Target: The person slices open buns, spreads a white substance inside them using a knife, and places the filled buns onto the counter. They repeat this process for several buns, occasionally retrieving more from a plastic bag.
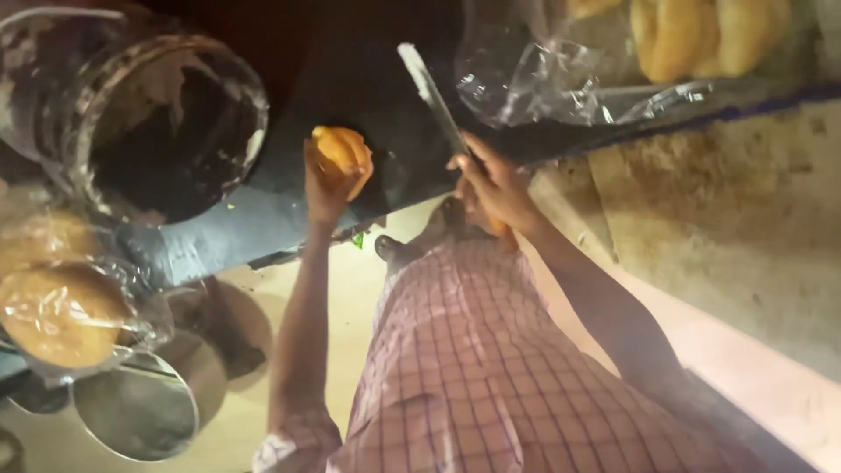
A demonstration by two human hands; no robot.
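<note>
At far left, buns wrapped in clear plastic [61, 311] sit above round steel lids [136, 412], with a large smeared jar [166, 114] behind them on the dark counter [219, 228]. The left hand [331, 180] has its fingers clenched around an orange-yellow bun [340, 147], held up over the counter. The right hand [492, 188] grips a knife [431, 92], blade pointing up and away. More bagged buns [692, 35] lie at upper right

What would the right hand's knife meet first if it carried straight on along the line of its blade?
The right hand holds a knife whose blade points up and slightly left. Straight on lies only the dark counter; the clear plastic bag sits just to its right. The way looks free, though depth is unclear.
</note>
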